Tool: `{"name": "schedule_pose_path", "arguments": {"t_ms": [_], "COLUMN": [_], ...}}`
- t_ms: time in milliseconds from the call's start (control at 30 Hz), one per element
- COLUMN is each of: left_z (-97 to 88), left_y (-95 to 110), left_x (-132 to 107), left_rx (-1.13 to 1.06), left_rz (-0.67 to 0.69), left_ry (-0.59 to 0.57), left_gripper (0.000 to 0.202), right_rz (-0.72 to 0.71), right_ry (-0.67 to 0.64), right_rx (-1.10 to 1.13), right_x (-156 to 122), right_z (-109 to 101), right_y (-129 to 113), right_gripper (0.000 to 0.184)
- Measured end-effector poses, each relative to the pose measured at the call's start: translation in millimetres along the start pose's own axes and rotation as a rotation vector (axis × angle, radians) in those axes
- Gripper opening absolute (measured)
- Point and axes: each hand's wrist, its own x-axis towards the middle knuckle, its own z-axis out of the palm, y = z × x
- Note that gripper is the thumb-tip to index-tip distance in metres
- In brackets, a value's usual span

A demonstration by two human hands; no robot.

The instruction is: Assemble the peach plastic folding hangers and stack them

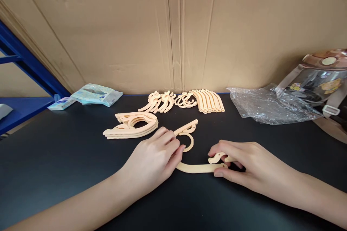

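My left hand [155, 158] rests on the black table [67, 166], fingers curled round one end of a peach plastic hanger arm [199, 168] and touching a hook-shaped hanger piece [187, 133]. My right hand [244, 164] pinches the arm's other end, where a small joint piece [217, 157] sticks up. A stack of assembled peach hangers [131, 125] lies just behind my left hand. Farther back lie a row of loose hanger parts [187, 101].
A crumpled clear plastic bag [262, 106] and a transparent bottle with a brown lid [317, 83] sit at the right. Tissue packs [94, 94] lie at the back left beside a blue shelf frame [24, 65]. A cardboard wall [173, 29] stands behind the table.
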Motion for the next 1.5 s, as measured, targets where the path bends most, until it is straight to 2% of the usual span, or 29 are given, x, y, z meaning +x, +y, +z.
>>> {"name": "schedule_pose_path", "arguments": {"t_ms": [133, 200, 333, 367, 433, 567, 700, 800, 900, 1067, 1200, 1400, 1500], "left_z": [-3.9, -5.4, -2.9, -1.8, -0.4, -2.7, -5.0, -5.4, -6.0, -5.8, -5.2, -5.0, -4.5], "left_y": [4.5, 10.1, 22.5, 24.9, 27.9, 28.8, 26.5, 25.3, 24.4, 21.1, 20.3, 20.2, 13.7], "left_x": [1.4, 1.4, -1.0, -1.5, -2.0, -1.3, -1.6, -2.3, -2.8, -3.5, -4.6, -4.7, 0.1], "left_rx": [0.11, 0.048, -0.205, -0.245, -0.3, -0.431, -0.501, -0.507, -0.527, -0.53, -0.54, -0.571, -0.531], "left_rz": [0.05, 0.092, 0.192, 0.203, 0.203, 0.161, 0.034, -0.013, -0.019, -0.03, -0.028, -0.003, -0.132], "left_ry": [0.066, 0.076, -0.098, -0.142, -0.186, -0.172, -0.198, -0.208, -0.22, -0.195, -0.188, -0.256, -0.249], "left_gripper": [0.026, 0.02, 0.04, 0.04, 0.027, 0.009, 0.012, 0.011, 0.014, 0.008, 0.011, 0.015, 0.025], "right_rz": [0.048, 0.095, 0.108, 0.103, 0.1, 0.08, 0.049, 0.015, -0.004, -0.07, -0.111, -0.285, -0.423], "right_ry": [-0.035, -0.005, 0.082, 0.089, 0.097, 0.114, 0.072, 0.017, -0.023, -0.01, -0.013, 0.097, 0.066], "right_rx": [0.094, 0.17, 0.275, 0.286, 0.282, 0.211, 0.177, 0.149, 0.105, 0.06, 0.017, -0.185, -0.29], "right_x": [0.5, 0.7, 1.9, 2.1, 1.9, 1.2, 1.9, 1.1, -1.2, -3.9, -4.7, -7.7, -11.2], "right_z": [-3.2, -4.9, -4.3, -3.5, -2.5, -4.8, -8.6, -7.9, -5.5, -3.6, -4.1, -4.6, 1.6], "right_y": [-3.6, -4.3, 0.3, 1.8, 3.5, 0.2, -4.7, -5.9, -6.9, -10.2, -9.3, -8.9, -21.2], "right_gripper": [0.019, 0.019, 0.023, 0.023, 0.023, 0.022, 0.023, 0.022, 0.02, 0.016, 0.014, 0.023, 0.018]}}
